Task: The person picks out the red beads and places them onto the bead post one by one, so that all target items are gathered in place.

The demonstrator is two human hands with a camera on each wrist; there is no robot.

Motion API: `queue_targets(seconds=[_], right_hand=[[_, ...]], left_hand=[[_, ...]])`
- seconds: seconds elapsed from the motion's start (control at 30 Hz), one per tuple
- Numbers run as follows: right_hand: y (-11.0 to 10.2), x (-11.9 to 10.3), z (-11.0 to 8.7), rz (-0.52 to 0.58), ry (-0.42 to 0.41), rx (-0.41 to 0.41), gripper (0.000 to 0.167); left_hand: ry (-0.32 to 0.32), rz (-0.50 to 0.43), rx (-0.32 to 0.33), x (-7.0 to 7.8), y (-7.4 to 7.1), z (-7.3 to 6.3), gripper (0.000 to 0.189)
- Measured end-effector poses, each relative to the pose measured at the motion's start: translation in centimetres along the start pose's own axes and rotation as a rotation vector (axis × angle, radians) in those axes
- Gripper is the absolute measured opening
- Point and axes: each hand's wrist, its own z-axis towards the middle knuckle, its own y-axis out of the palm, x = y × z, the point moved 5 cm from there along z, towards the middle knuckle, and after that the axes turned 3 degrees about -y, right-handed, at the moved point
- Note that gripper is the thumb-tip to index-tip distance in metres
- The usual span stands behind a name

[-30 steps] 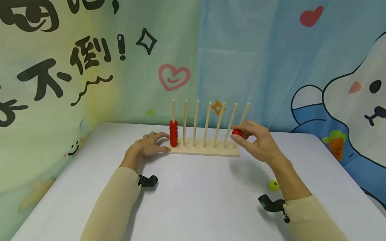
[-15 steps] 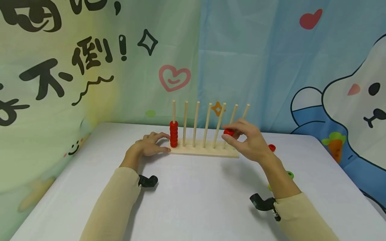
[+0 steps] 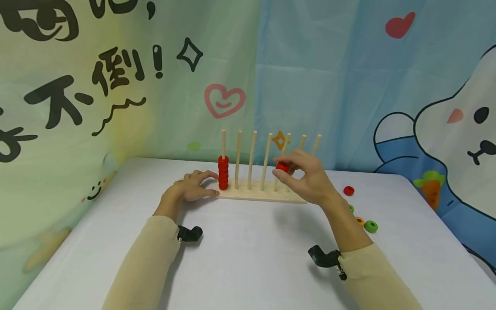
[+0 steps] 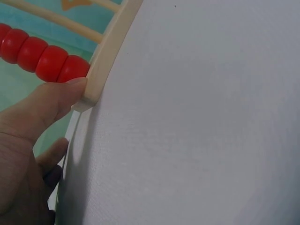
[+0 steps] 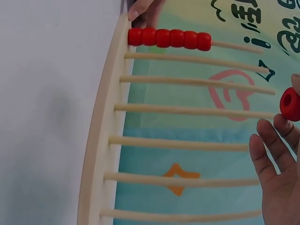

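Observation:
A wooden peg rack [image 3: 255, 196] stands on the table, with several upright pegs on its base. Several red beads [image 3: 223, 173] are stacked on its leftmost peg. My left hand [image 3: 193, 186] holds the rack's left end, thumb at the front corner and index finger toward the back; in the left wrist view the thumb [image 4: 56, 96] lies against the base by the lowest bead. My right hand [image 3: 306, 176] pinches a loose red bead [image 3: 282, 166] between thumb and fingers, in front of the right-hand pegs. In the right wrist view this bead [image 5: 290, 104] shows its hole, apart from the pegs.
To the right lie loose beads on the white table [image 3: 240, 258]: a red bead [image 3: 348, 190], a green bead [image 3: 370, 226], an orange bead [image 3: 360, 221] and another green one partly behind the right arm. A printed cloth backdrop [image 3: 310, 77] hangs behind the table.
My right hand has moved left along the pegs with the red bead, uncovering the loose beads on the right. The left hand and the rack look nearly unmoved.

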Motion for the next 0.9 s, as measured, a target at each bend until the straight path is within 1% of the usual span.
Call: queue_targets(seconds=[0.2,0.47,0.63,0.9], right_hand=[[0.6,0.0,0.8,0.063,0.022,0.032,0.027],[2.1,-0.1,1.5,0.113,0.05,0.04,0.025],[3.0,-0.3,2.1,0.112,0.049,0.037,0.025],[3.6,-0.7,3.3,0.105,0.01,0.024,0.027]], left_hand=[[0.007,-0.009,0.002,-0.1,0.0,0.0,0.063],[0.013,-0.015,0.0,-0.3,0.1,0.0,0.065],[0.013,-0.011,0.006,-0.5,0.1,0.0,0.064],[0.02,-0.002,0.006,-0.3,0.0,0.2,0.065]])
